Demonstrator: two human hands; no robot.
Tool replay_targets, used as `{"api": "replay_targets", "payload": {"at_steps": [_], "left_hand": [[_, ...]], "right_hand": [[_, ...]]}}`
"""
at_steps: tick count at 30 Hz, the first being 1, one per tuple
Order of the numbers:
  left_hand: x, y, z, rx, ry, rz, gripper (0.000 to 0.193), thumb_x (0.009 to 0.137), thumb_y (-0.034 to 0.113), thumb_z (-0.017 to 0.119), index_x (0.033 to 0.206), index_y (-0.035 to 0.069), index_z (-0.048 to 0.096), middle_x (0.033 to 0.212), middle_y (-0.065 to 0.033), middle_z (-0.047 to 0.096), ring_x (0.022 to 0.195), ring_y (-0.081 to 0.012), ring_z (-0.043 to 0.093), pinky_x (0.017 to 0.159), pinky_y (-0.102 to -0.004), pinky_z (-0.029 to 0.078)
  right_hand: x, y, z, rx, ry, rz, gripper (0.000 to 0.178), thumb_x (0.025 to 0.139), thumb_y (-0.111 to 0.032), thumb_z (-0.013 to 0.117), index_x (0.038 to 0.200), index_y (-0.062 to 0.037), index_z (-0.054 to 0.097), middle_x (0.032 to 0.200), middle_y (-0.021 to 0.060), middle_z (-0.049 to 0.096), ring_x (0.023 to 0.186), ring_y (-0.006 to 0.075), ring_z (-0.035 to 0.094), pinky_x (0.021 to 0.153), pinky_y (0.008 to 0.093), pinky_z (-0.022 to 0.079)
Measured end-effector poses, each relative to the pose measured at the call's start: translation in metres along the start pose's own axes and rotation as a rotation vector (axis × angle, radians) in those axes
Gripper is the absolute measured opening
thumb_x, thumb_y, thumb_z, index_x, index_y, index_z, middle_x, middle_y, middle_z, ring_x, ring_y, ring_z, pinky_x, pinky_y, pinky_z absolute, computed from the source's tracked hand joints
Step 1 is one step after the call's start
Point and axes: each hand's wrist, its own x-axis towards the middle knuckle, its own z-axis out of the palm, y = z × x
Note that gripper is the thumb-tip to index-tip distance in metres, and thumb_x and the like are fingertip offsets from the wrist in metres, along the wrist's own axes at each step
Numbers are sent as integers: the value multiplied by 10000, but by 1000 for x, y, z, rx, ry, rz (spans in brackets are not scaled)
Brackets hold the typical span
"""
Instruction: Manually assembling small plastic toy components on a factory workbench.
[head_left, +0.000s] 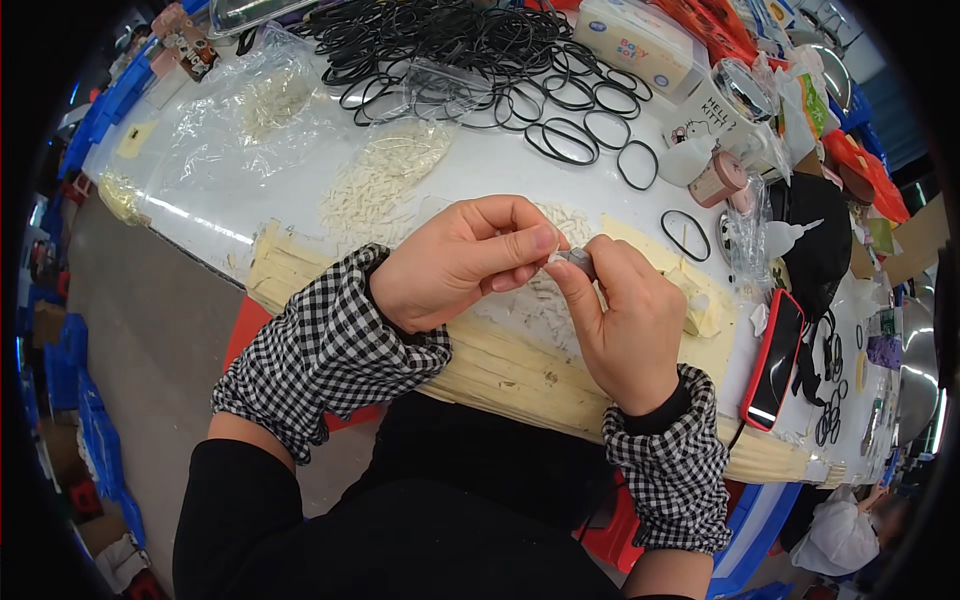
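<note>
Grey part (pixel 578 260) between 2 pinching hands (pixel 545 285)

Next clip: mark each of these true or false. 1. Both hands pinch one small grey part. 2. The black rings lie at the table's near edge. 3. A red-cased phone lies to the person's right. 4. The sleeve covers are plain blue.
1. True: left hand and right hand meet on the small grey part.
2. False: the black rings lie on the far side.
3. True: the phone lies to the right.
4. False: the sleeve covers are black-and-white checked.
</note>
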Motion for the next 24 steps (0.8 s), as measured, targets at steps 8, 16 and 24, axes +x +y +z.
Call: {"api": "replay_targets", "payload": {"at_steps": [8, 16, 24], "left_hand": [[0, -1, 0, -1, 1, 2, 168, 973, 198, 544, 968, 36, 591, 834, 22, 546, 695, -39, 444, 609, -163, 373], [0, 1, 2, 7, 12, 12, 165, 971, 198, 544, 966, 38, 583, 832, 24, 543, 689, -38, 439, 607, -161, 369], [1, 4, -2, -187, 454, 41, 137, 932, 172, 581, 973, 42, 566, 927, -34, 577, 769, -72, 529, 681, -180, 458]], "right_hand": [[1, 0, 2, 34, 34, 13, 305, 841, -327, 679, 746, -71, 543, 607, 59, 500, 512, 236, 519, 443, 341, 386], [-1, -1, 0, 8, 3, -1, 307, 842, -323, 680, 744, -69, 538, 616, 58, 517, 517, 234, 525, 447, 338, 390], [-2, 5, 3, 162, -88, 96, 208, 823, -218, 691, 812, -49, 570, 717, 80, 554, 583, 261, 572, 504, 351, 443]]}}
